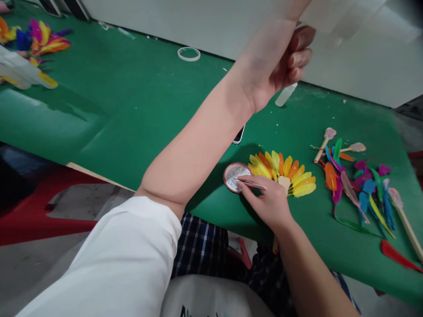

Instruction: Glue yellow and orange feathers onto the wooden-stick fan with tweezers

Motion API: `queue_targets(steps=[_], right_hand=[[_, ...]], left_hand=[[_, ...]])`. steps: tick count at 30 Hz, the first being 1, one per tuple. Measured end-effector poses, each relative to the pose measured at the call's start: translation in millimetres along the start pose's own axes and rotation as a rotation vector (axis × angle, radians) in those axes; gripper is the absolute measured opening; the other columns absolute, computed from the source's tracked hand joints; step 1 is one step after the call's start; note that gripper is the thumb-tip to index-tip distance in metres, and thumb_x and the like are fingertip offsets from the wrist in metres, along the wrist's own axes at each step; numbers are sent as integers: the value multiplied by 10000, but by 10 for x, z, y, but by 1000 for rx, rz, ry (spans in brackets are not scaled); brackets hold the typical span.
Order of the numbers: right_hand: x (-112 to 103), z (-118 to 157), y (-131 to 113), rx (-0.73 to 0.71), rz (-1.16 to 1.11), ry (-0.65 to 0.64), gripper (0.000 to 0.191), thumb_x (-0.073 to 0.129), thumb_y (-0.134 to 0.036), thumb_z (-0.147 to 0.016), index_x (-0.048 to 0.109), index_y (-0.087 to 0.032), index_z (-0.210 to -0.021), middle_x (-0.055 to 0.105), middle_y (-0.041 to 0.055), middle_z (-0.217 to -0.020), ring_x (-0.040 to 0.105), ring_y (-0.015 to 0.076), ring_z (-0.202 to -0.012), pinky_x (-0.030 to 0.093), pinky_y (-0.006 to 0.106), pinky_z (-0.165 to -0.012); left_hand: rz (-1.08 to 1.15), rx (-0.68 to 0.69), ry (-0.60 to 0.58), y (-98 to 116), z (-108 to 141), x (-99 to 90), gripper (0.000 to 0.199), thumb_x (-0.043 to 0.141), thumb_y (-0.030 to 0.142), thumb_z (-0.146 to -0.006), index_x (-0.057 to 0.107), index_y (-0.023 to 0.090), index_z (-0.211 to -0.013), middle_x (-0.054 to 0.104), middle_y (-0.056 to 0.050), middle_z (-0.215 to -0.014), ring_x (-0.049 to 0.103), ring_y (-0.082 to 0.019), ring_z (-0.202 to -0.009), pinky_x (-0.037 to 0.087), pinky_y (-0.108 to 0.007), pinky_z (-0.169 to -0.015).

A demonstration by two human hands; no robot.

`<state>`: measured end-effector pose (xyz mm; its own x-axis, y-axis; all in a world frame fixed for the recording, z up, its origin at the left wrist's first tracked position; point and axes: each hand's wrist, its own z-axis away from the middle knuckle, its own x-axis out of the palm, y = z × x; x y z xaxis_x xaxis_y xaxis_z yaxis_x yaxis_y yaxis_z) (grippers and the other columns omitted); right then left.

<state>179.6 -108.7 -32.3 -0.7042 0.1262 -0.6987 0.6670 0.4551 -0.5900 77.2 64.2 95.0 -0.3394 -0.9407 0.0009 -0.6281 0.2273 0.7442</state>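
My left hand (292, 59) is raised at the upper right, its fingers curled closed; blur hides what they may hold. My right hand (272, 200) pinches a pair of tweezers (256, 184). The tweezer tips are inside a small round dish (230, 184) with a red rim, among tiny shiny pieces. Just behind my right hand lies a fan of yellow and orange feathers (302, 189). A pale wooden piece (283, 182) shows at the centre of the fan, partly covered by my hand.
The green table (148, 114) holds loose coloured feathers (365, 187) and wooden sticks (410, 229) at the right. A small bottle (285, 95), a tape ring (189, 54) and a phone (238, 135) lie further back. More feathers (42, 37) are far left, near a red chair (29, 202).
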Motion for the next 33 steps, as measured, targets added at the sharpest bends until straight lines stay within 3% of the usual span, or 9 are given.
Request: queue_targets(steps=[4,9,14,21,25,30,33], right_hand=[[-5,-6,-8,1,-14,-3,133,572,-164,-807,696,-199,-840,737,37,-797,690,177,-737,552,298,-689],[-16,-2,-5,-12,-7,-27,132,571,-157,-809,695,-182,-850,738,43,-805,688,176,-731,551,295,-681],[-17,-1,-3,-16,1,-42,137,563,-163,-818,693,-190,-853,738,37,-814,686,174,-733,550,298,-688],[-14,-5,-2,-21,-16,-37,138,560,-160,-821,693,-185,-851,736,41,-798,685,172,-725,545,294,-680],[-16,0,12,-14,-31,-31,136,560,-177,-827,689,-210,-855,736,26,-809,683,168,-737,546,303,-698],[0,10,14,-9,-34,-21,132,570,-171,-821,691,-195,-869,736,36,-818,682,170,-744,548,302,-696],[6,11,6,-1,-56,-17,137,569,-180,-824,694,-201,-876,736,32,-815,683,169,-744,552,303,-703]], left_hand=[[42,29,-28,7,-59,43,352,-290,106,-457,49,164,-535,-202,61,-408,-418,-32,-303,-170,-81,-571],[116,222,-252,-33,-119,34,378,-319,135,-449,52,150,-519,-239,31,-348,-325,-14,-231,-134,-61,-524],[122,195,-289,-3,-115,73,416,-342,136,-416,59,147,-524,-279,18,-348,-337,-37,-251,-148,-70,-537],[38,9,-38,19,-59,40,375,-319,192,-483,50,177,-551,-261,58,-379,-385,-55,-297,-186,-91,-586],[80,61,-139,3,-63,29,377,-312,184,-482,59,180,-551,-243,56,-405,-385,-42,-295,-180,-94,-599],[148,237,-328,-63,-92,-24,370,-299,154,-443,53,168,-557,-192,61,-398,-311,-8,-235,-130,-67,-548],[140,250,-323,-87,-98,-54,367,-305,137,-450,44,163,-559,-176,66,-388,-306,-5,-229,-138,-61,-540]])
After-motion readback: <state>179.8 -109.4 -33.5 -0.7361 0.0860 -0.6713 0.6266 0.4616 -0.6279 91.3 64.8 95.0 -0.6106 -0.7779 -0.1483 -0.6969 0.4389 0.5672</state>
